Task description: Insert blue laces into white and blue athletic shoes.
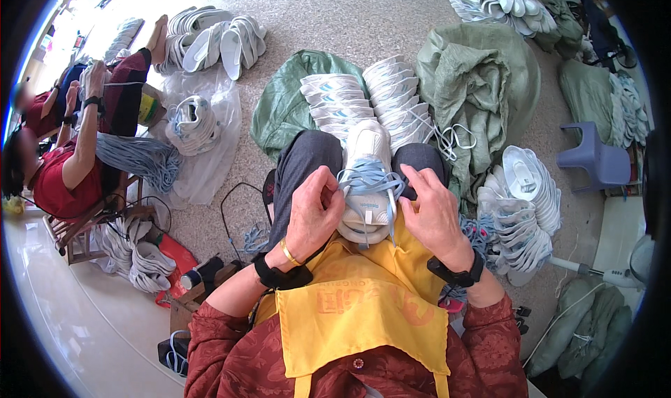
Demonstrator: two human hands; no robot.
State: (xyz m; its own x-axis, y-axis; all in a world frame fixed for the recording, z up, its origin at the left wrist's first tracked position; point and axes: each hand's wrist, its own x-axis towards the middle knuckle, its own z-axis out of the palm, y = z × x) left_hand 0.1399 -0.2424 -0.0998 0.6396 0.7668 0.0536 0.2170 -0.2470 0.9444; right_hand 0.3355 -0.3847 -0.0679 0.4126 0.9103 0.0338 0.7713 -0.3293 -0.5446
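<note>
A white sneaker (367, 146) rests between my knees, its toe pointing away from me and its tongue and heel opening toward my apron. Pale blue shoelace (369, 178) lies over it in loops, with loose ends hanging toward the heel. On the left side of the shoe, my left hand (314, 205) is closed with thumb and fingers pinched at a lace loop. My right hand (432, 212) is bent in at the opposite side, its fingers at the other lace loop; the exact grip there is partly hidden.
Stacked white shoe uppers (335, 101) lie beyond my knees, beside a green sack (479, 83). More shoes (521, 202) are piled at my right, near a purple stool (594, 157). At left, another person (70, 167) sits by a bundle of blue laces (140, 157).
</note>
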